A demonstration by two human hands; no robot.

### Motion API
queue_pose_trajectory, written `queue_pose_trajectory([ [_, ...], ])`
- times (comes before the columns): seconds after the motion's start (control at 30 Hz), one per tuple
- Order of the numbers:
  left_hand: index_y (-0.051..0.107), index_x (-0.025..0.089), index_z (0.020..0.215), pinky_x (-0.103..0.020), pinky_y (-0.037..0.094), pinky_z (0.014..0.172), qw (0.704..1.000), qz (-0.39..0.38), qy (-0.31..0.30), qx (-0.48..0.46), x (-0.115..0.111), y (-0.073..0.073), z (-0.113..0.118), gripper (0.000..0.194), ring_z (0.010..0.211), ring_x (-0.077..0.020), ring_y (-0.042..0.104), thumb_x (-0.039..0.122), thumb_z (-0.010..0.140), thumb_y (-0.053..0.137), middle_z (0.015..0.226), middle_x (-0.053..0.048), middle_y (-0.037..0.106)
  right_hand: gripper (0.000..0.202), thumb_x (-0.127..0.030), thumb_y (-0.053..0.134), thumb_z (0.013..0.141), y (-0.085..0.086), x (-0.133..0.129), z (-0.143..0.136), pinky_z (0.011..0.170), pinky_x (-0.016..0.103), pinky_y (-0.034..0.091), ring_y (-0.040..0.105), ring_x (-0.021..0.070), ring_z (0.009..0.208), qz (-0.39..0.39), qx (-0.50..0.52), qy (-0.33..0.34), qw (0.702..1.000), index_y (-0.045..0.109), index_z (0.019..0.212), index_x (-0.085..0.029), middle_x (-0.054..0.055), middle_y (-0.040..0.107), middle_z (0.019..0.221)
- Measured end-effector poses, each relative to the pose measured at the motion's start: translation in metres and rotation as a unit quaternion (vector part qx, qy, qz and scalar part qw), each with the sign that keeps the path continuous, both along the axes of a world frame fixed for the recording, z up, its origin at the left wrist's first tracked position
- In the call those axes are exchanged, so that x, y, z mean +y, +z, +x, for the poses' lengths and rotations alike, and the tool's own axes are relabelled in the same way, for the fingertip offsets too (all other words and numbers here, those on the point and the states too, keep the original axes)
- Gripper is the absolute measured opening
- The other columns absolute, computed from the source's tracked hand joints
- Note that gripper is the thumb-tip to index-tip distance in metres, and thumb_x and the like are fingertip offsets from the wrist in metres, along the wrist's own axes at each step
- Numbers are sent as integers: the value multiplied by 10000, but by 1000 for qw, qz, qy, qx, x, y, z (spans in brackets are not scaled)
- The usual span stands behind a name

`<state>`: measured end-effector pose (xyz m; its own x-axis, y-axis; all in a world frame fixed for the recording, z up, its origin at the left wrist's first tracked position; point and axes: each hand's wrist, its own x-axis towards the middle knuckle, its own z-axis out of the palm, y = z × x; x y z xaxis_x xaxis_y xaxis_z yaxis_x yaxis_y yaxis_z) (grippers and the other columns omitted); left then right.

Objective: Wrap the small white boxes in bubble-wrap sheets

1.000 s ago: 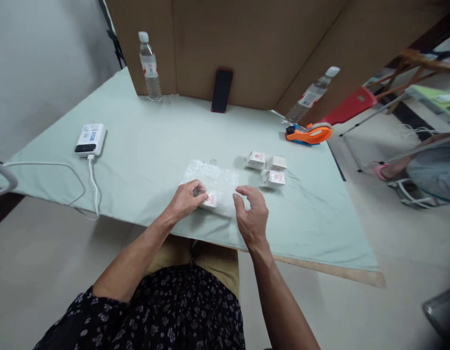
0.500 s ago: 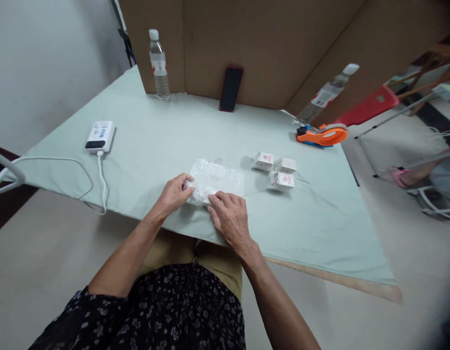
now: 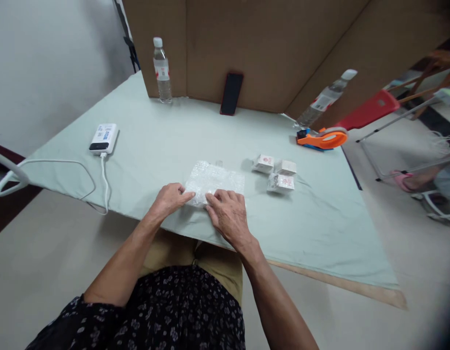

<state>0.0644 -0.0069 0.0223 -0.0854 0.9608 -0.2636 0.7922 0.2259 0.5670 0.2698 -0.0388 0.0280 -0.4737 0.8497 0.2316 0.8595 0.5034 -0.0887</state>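
A sheet of clear bubble wrap (image 3: 218, 179) lies on the pale green cloth close to me, folded over along its near edge. My left hand (image 3: 171, 199) is at its near left corner, thumb and forefinger closed on the edge. Curled fingers of my right hand (image 3: 229, 214) press on the near edge further right, with the thumb tucked below. Whether anything is inside the fold I cannot tell. A small clear piece (image 3: 219, 163) shows at the far edge of the wrap. To the right sit several small white boxes (image 3: 281, 183) in clear wrapping.
An orange tape dispenser (image 3: 325, 139) lies at the right, near a leaning water bottle (image 3: 322, 101). Another bottle (image 3: 162, 73) and a phone (image 3: 231, 94) stand against a cardboard screen (image 3: 268, 53). A white power bank (image 3: 104, 138) with a cable is on the left.
My left hand has shifted slightly left and toward me, and the left part of the wrap lies flatter. My right hand stays almost in place. The view has tilted a little.
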Motion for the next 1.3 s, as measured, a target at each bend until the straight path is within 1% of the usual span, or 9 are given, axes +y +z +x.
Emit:
queue_pose_trajectory([
  [0.1,590,181,738,-243,397,546,993,-24,22,-115,4,-6,3,228,580,-137,541,393,787,657,635,7,576,192,-290,624,928,2,1,-1,821,383,277,480,237,927,-7,-9,0,1000,633,1115,-246,63,646,1036],
  [0.17,580,173,798,-214,387,505,979,-29,59,-195,3,-7,6,150,536,-102,508,297,775,659,643,30,553,165,-294,625,927,4,3,-1,812,379,269,473,235,915,-11,-17,2,1000,636,1083,-242,63,645,1025],
  [0.37,494,128,1251,-201,398,441,934,-36,142,-327,-8,-2,15,553,507,-86,539,269,768,723,781,16,602,150,-297,644,911,7,6,-1,795,375,256,462,229,903,-8,-22,12,1000,638,1046,-232,62,643,1009],
  [0.6,603,155,831,-194,395,430,925,-19,108,-364,-1,-6,32,131,514,-88,515,238,731,614,656,30,585,126,-282,637,901,9,7,-3,783,389,278,488,244,902,-10,-22,17,1000,641,1016,-233,70,651,1010],
  [0.77,568,165,795,-189,394,447,902,-2,98,-421,-2,0,51,126,483,-72,482,237,699,606,591,53,544,178,-232,606,878,10,6,-3,822,400,307,525,261,915,-19,0,15,1000,614,1053,-198,89,674,988],
  [0.9,600,125,970,-217,436,495,889,-47,56,-451,-4,11,53,300,502,-84,502,200,681,628,612,47,566,176,-204,572,849,9,1,2,877,380,332,565,250,909,-34,71,6,997,593,1023,-184,83,691,952],
  [1.0,608,94,1089,-241,468,552,910,-48,10,-411,-4,13,50,401,556,-94,539,167,695,619,732,8,628,184,-171,528,845,8,-2,5,907,375,343,592,242,922,-40,103,7,994,598,1014,-193,70,700,940],
  [1.17,694,147,969,-277,493,692,973,77,-111,-188,-8,5,55,203,663,-134,558,194,821,564,723,-4,607,223,-144,511,856,3,-10,13,968,393,369,629,235,1006,-15,187,0,982,621,1041,-203,74,730,1033],
  [1.3,716,197,1024,-318,507,852,974,166,-153,-25,-13,5,60,215,876,-192,603,233,863,578,914,-60,622,233,-313,545,902,-10,-28,41,930,429,447,636,262,1050,24,312,-165,935,630,1081,-190,132,694,1193],
])
